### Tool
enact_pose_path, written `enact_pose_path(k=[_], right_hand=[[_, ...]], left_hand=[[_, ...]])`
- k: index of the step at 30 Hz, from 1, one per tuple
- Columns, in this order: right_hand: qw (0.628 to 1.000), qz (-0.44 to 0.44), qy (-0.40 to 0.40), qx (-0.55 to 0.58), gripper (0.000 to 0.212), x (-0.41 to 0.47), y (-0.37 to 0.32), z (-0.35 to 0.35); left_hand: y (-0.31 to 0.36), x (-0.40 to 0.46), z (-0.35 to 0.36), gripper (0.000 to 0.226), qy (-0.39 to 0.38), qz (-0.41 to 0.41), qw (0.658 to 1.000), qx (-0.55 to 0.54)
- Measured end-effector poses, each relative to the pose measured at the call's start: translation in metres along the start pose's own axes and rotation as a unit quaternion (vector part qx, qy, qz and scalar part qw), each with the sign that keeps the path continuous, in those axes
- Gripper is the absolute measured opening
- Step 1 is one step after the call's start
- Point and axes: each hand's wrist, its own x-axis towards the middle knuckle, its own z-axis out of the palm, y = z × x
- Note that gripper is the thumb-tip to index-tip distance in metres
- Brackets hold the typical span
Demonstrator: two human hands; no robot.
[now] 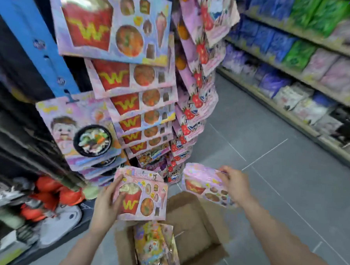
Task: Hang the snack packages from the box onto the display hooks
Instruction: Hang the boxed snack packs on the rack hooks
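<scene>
Head view: cardboard box [197, 224] holds snack packages [154, 246]. Left hand [105, 205] grips a "W" fries package [144, 199]; right hand [234, 184] pinches another [201, 184]. Matching packs [119, 24] hang beyond; bare grey floor [280, 158] lies rightward.

Both bare forearms reach forward and down from the bottom edge of the view. The left hand [107, 201] sits at about seven o'clock from the centre, palm turned inward, fingers curled along the left edge of a pink packet [144, 197] with the thumb laid across its front — a firm grip. The right hand [235, 183] is at about four o'clock, held higher and farther out, wrist bent, fingertips pinching the upper right corner of a second packet [202, 184] — its arm stretches long and nearly straight.
</scene>
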Motion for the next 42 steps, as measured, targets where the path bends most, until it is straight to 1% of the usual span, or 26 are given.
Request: enact_pose_path(k=[2,4,6,10,14,16,17,18,21,25,27,29,31,32,34,35,36,37,39,40,42], right_hand=[[0.999,-0.025,0.009,0.032,0.017,0.0,-0.027,-0.044],[0.997,-0.044,0.012,0.068,0.013,-0.003,-0.058,-0.085],[0.991,-0.06,0.016,0.116,0.01,-0.006,-0.086,-0.122],[0.981,-0.113,0.01,0.156,0.023,-0.01,-0.134,-0.18],[0.972,-0.158,0.001,0.174,0.017,-0.01,-0.161,-0.228],[0.968,-0.183,-0.015,0.173,0.017,-0.01,-0.165,-0.254],[0.965,-0.194,-0.02,0.174,0.017,-0.01,-0.166,-0.268],[0.962,-0.202,-0.022,0.181,0.017,-0.011,-0.165,-0.282],[0.953,-0.227,-0.025,0.198,0.022,-0.013,-0.164,-0.319],[0.946,-0.244,-0.031,0.211,0.02,-0.011,-0.162,-0.343],[0.943,-0.247,-0.042,0.219,0.016,-0.01,-0.161,-0.352],[0.939,-0.252,-0.051,0.228,0.014,-0.008,-0.16,-0.357],[0.938,-0.249,-0.067,0.231,0.007,-0.001,-0.16,-0.361],[0.936,-0.248,-0.08,0.238,0.011,0.002,-0.16,-0.362],[0.928,-0.226,-0.113,0.275,0.032,0.008,-0.162,-0.363],[0.925,-0.21,-0.13,0.289,0.039,0.009,-0.164,-0.362],[0.923,-0.196,-0.148,0.297,0.042,0.007,-0.168,-0.359],[0.921,-0.179,-0.17,0.301,0.039,0.006,-0.173,-0.356],[0.913,-0.157,-0.215,0.308,0.028,0.007,-0.187,-0.346],[0.907,-0.157,-0.223,0.322,0.029,0.01,-0.194,-0.34],[0.887,-0.153,-0.228,0.372,0.039,0.017,-0.21,-0.333]], left_hand=[[0.038,0.009,-0.029,0.046,-0.002,0.01,1.0,-0.007],[0.069,0.016,-0.051,0.041,-0.008,0.023,1.0,0.0],[0.101,0.022,-0.071,0.035,0.0,0.056,0.998,0.004],[0.165,0.029,-0.099,0.035,0.002,0.094,0.995,-0.022],[0.226,0.023,-0.107,0.059,0.022,0.112,0.993,-0.035],[0.252,0.019,-0.105,0.076,0.034,0.123,0.991,-0.028],[0.266,0.017,-0.103,0.08,0.037,0.13,0.991,-0.019],[0.28,0.013,-0.101,0.076,0.036,0.135,0.99,-0.012],[0.324,-0.002,-0.092,0.044,0.046,0.136,0.989,-0.018],[0.362,-0.017,-0.081,0.031,0.061,0.129,0.989,-0.039],[0.374,-0.024,-0.079,0.015,0.071,0.137,0.986,-0.057],[0.383,-0.027,-0.083,0.014,0.088,0.146,0.983,-0.073],[0.392,-0.025,-0.093,0.007,0.111,0.141,0.979,-0.094],[0.396,-0.023,-0.1,0.005,0.12,0.134,0.978,-0.106],[0.4,-0.018,-0.115,0.007,0.146,0.117,0.975,-0.12],[0.4,-0.015,-0.123,0.008,0.163,0.112,0.973,-0.119],[0.4,-0.012,-0.129,0.009,0.181,0.11,0.97,-0.117],[0.399,-0.008,-0.135,0.009,0.2,0.109,0.967,-0.116],[0.394,0.001,-0.146,0.009,0.225,0.101,0.962,-0.121],[0.392,0.005,-0.152,0.008,0.229,0.095,0.961,-0.124],[0.389,0.014,-0.163,0.008,0.233,0.091,0.959,-0.13]])
